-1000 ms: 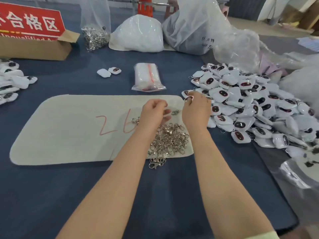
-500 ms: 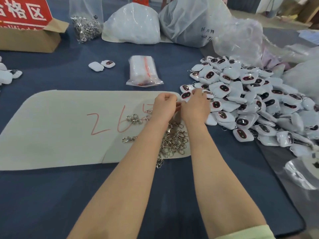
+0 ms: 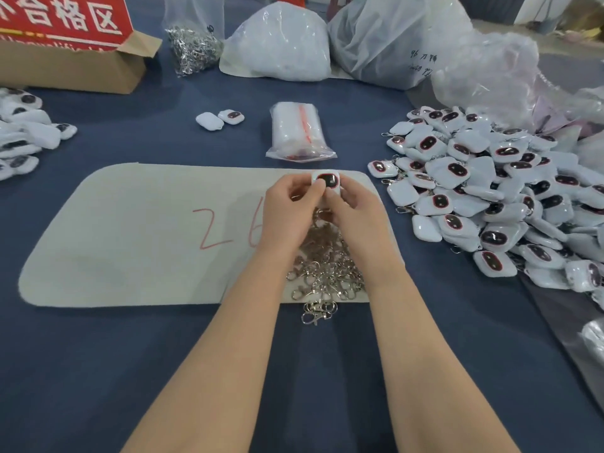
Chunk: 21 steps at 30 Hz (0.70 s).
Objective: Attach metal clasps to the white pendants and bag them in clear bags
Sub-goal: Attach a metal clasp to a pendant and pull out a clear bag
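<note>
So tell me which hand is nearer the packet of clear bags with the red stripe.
Left. The left hand is just below and slightly left of the packet of clear bags; the right hand sits below and further to its right. Both hold one white pendant.

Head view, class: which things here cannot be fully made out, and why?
- Clasp on the held pendant: hidden by the left hand and right hand.
- Red sign: cut by the top edge.
- Writing on the mat: covered past "26" by the left hand.
</note>
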Available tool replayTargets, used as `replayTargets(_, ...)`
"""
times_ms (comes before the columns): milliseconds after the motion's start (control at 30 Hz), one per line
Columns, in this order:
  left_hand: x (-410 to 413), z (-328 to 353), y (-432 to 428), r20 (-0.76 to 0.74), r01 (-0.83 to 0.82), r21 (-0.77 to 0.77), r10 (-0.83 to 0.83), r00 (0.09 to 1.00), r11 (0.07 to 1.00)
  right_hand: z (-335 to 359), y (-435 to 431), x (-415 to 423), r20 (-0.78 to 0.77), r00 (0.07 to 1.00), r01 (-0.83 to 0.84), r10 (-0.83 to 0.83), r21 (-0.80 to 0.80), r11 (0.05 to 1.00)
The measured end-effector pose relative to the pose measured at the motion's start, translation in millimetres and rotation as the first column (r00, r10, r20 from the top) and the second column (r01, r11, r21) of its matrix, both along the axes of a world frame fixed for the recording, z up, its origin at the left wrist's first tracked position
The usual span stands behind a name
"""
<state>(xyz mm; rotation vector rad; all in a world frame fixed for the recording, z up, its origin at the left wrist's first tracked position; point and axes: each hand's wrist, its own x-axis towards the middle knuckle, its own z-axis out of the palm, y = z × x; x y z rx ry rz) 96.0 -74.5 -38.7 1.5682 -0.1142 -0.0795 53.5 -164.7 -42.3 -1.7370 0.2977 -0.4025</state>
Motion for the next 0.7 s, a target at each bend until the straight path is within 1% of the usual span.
replayTargets(167,0.1,-13.4,13.9,-0.019,-0.059,-0.022,0.059,0.998,0.998,-4.5,12.6,2.6,0.014,0.998,-0.063,0.063,-0.013,0.998)
replayTargets(333,6.2,-13.9,14.0,0.048,-0.03,-0.014,0.03,0.998,0.999,-5.2,8.9,3.7,0.022,0.997,-0.076,0.077,-0.009,0.997)
replayTargets(500,7.1,-14.3,13.4,0.08,-0.021,0.015,0.02,0.997,1.0,-7.0,7.9,6.2,0.028,0.996,-0.083,0.084,-0.008,0.996)
replayTargets(567,7.2,-14.0,13.6,0.079,-0.012,0.021,0.01,0.997,1.0,-7.1,6.8,7.5,0.029,0.996,-0.083,0.083,0.004,0.997)
replayTargets(700,7.4,-12.7,14.6,0.059,-0.014,-0.025,0.015,0.998,1.0,-8.0,7.2,9.7,0.022,0.996,-0.09,0.09,0.011,0.996)
